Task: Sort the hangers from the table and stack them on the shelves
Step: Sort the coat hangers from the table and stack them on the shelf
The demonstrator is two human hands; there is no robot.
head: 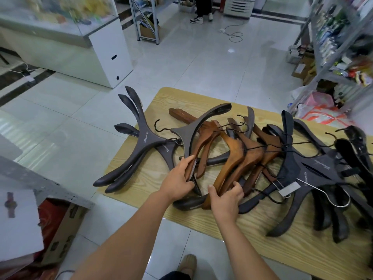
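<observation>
- The step in hand appears to be the sorting: both hands work at the brown hangers in the middle of the pile, not at the dark ones.
- The left hand grips the near end of one brown hanger, with fingers and thumb closed round it.
- The right hand holds the near ends of the next brown hangers, with its fingers curled over them.
- The brown hangers lie in a loose heap on the counter. Their hooks cross each other, and a grey hanger lies over them.
- Dark hangers lie in a large group at the right. More of them reach over the left edge of the counter.
- The next move, I judge, is to gather the brown ones and lift them free. The crossed hooks call for a slow pull, or other hangers may come along.
- The shelves stand at the right and carry goods. I see no hanger on them.
</observation>
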